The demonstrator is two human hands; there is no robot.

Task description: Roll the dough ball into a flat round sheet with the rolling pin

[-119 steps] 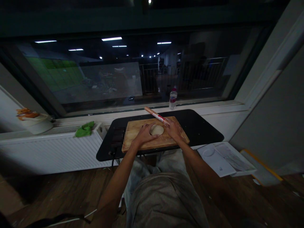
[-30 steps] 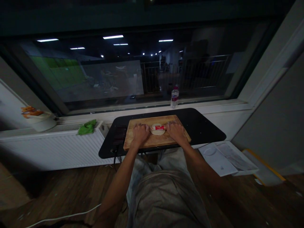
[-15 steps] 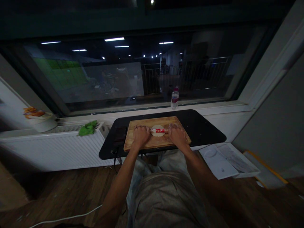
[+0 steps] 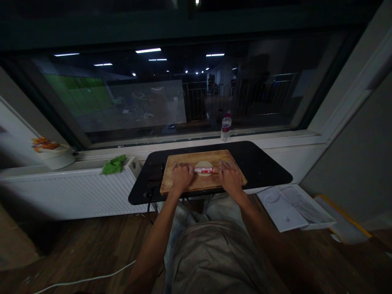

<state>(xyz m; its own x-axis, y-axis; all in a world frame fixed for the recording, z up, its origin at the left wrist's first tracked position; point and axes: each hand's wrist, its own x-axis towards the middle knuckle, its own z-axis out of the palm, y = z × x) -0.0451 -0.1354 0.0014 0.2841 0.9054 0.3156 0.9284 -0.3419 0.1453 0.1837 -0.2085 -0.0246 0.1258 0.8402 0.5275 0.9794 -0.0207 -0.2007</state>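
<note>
A rolling pin (image 4: 203, 170) with a red and white label lies across a round, flat piece of dough (image 4: 203, 164). The dough rests on a wooden cutting board (image 4: 199, 187). My left hand (image 4: 182, 175) is closed around the pin's left end. At the right end my right hand (image 4: 229, 175) grips it in the same way. Both ends of the pin are mostly hidden under my fingers, which look dusted with something pale.
The board sits on a black tabletop (image 4: 263, 167), with a dark box-shaped object (image 4: 155, 172) and cable at its left. A water bottle (image 4: 226, 127) stands on the windowsill. A green cloth (image 4: 114, 164) lies on the radiator (image 4: 76, 196); a white box (image 4: 297, 208) is at lower right.
The rolling pin has turned, so its label shows a different side, and it has come slightly toward me over the dough. Both hands have stayed on its ends.
</note>
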